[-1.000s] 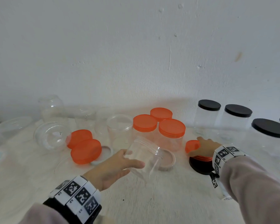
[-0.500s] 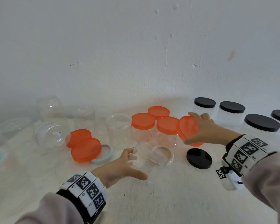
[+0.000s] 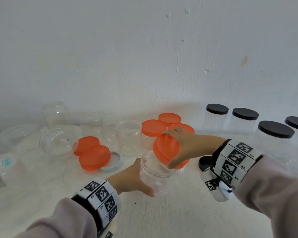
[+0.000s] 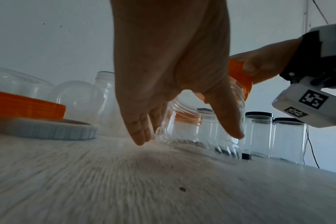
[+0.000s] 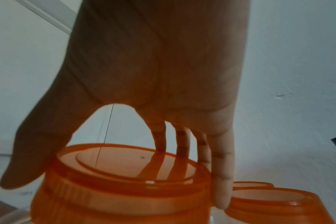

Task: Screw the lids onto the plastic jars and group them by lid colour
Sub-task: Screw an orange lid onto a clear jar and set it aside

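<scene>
Tabletop (image 3: 179,217): pale, wood-grain, small dark speck near front centre. Wall (image 3: 144,48) behind: white plaster w/ hairline crack, few chips, brownish mark upper rt. Thin dark cable (image 4: 310,145) hangs down wall at far rt in left wrist view. Far left, clear container w/ teal-printed label (image 3: 2,163), partly cut by frame edge; text unreadable.
</scene>
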A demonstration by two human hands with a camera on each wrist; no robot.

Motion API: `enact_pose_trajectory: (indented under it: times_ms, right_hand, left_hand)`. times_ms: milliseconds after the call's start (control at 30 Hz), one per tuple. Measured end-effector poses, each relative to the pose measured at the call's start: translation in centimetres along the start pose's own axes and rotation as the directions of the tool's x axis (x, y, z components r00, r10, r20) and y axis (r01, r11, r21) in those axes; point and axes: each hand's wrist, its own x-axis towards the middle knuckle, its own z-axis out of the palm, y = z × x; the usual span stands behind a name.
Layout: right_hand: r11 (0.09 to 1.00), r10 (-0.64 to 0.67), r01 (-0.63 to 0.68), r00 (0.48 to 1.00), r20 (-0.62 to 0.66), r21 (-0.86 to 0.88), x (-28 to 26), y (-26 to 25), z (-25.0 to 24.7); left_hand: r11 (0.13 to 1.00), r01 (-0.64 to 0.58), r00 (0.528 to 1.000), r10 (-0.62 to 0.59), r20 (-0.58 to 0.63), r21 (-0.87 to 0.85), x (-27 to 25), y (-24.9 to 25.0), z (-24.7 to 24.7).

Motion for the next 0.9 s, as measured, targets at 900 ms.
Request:
enact_pose_trajectory:
  times_ms: [900]
  right_hand:
    - [0.954, 0.049, 0.036, 0.96, 0.274, -0.296, 2.3, -4.8, 1.1]
  left_hand:
    - [0.991, -0.03, 0.999, 0.028, -0.017, -0.13, 0.7, -1.0, -0.1]
